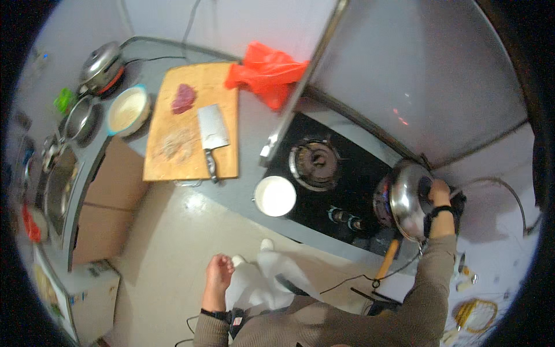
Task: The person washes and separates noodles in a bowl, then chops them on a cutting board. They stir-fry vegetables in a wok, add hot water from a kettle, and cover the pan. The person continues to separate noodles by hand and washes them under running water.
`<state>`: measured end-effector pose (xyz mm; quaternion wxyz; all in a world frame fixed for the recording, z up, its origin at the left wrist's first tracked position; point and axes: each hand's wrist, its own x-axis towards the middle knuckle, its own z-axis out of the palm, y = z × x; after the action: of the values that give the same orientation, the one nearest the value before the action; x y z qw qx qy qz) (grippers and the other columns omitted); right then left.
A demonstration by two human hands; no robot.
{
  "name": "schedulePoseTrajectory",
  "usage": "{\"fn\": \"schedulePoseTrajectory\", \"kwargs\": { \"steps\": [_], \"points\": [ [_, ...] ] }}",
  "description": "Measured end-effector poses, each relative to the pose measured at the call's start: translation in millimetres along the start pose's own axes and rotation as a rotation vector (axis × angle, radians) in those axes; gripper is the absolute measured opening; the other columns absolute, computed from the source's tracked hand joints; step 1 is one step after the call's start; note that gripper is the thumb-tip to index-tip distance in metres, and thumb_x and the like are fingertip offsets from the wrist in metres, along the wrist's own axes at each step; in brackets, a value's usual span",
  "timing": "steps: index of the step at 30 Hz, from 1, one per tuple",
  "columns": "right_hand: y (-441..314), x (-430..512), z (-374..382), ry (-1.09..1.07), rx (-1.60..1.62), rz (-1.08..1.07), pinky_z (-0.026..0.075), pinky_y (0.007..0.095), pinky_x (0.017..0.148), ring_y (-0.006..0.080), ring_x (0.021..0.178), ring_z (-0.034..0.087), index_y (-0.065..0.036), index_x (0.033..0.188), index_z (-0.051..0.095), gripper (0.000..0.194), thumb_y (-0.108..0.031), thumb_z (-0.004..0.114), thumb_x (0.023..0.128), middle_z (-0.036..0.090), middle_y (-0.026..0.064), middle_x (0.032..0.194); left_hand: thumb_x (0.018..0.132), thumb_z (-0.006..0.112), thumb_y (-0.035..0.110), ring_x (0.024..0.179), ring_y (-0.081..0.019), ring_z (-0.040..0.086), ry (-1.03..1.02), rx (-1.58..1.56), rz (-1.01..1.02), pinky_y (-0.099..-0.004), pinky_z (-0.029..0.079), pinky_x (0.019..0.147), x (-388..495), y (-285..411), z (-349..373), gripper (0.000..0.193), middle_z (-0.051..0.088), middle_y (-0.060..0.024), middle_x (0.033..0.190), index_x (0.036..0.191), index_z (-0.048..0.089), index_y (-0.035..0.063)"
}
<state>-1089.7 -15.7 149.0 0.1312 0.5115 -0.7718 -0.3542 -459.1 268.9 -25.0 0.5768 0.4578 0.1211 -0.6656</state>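
At the right end of the counter, my right hand point(439, 193) grips the top of a domed steel lid point(405, 193). That lid covers a pan on the right side of the black gas stove point(277, 156); the knob is hidden under my fingers. Below the lid, a wooden handle point(388, 259) sticks out towards me. My left hand point(219, 271) hangs in front of my body with its fingers curled and nothing visible in it. A white bowl point(275, 196) stands at the stove's left front corner. The left burner point(317, 160) carries no pot.
A cleaver point(213, 128), a piece of raw meat point(184, 99) and pale chopped bits point(177, 145) lie on a wooden cutting board point(225, 165). Behind it sits a red plastic bag point(269, 71). A bowl point(128, 110), a steel pan point(79, 119) and a lidded electric pot point(102, 69) stand left.
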Motion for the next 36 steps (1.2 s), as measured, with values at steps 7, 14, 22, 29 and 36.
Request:
{"fn": "schedulePoseTrajectory", "kwargs": {
  "steps": [7,14,22,29,36],
  "points": [
    [17.4,-16.5,-9.9,0.073,0.166,-0.122,0.047,0.0394,0.088,0.0331,0.109,0.050,-0.002,0.122,0.047,0.068,-0.022,0.077,0.064,0.044,0.0176,0.127,0.084,0.042,0.017,0.056,-0.0138,0.041,-0.049,0.039,0.042,-0.0260,0.034,0.050,2.7,29.3,7.5,0.019,0.044,-0.0039,0.062,0.067,0.043,0.0087],
    [-16.3,-120.1,-133.3,0.188,0.406,0.207,0.043,0.0396,0.088,0.0349,0.106,0.051,0.001,0.117,0.052,0.050,-0.025,0.064,0.077,0.054,0.0224,0.113,0.084,0.043,0.019,0.056,-0.0146,0.041,-0.162,0.052,0.089,-0.0262,0.034,0.050,14.3,113.1,-24.2,0.021,0.043,-0.0046,0.062,0.065,0.042,0.0081],
    [-103.3,-317.9,-272.7,0.519,0.507,0.114,0.046,0.0411,0.078,0.0358,0.092,0.057,-0.002,0.111,0.056,0.038,-0.024,0.061,0.081,0.059,0.0202,0.104,0.085,0.040,0.015,0.058,-0.0144,0.040,-0.237,0.090,0.078,-0.0259,0.033,0.051,11.8,250.8,-101.1,0.018,0.044,-0.0047,0.063,0.068,0.043,0.0073],
    [-240.9,-433.6,-369.3,0.705,0.922,-0.321,0.043,0.0296,0.061,0.0193,0.065,0.054,-0.001,0.100,0.060,0.025,-0.011,0.063,0.077,0.059,0.0107,0.079,0.085,0.042,0.017,0.057,-0.0139,0.040,-0.258,0.125,0.077,-0.0257,0.033,0.051,27.5,336.7,-132.3,0.020,0.044,-0.0047,0.063,0.068,0.042,0.0078],
    [-414.8,-415.1,-396.1,0.422,1.174,-0.570,0.039,0.0276,0.051,0.0161,0.054,0.047,0.002,0.089,0.062,0.022,-0.004,0.068,0.069,0.050,0.0078,0.065,0.086,0.041,0.016,0.057,-0.0137,0.040,-0.263,0.186,0.121,-0.0261,0.033,0.050,60.3,404.5,-107.5,0.020,0.044,-0.0047,0.063,0.067,0.042,0.0070]
  ]
}}
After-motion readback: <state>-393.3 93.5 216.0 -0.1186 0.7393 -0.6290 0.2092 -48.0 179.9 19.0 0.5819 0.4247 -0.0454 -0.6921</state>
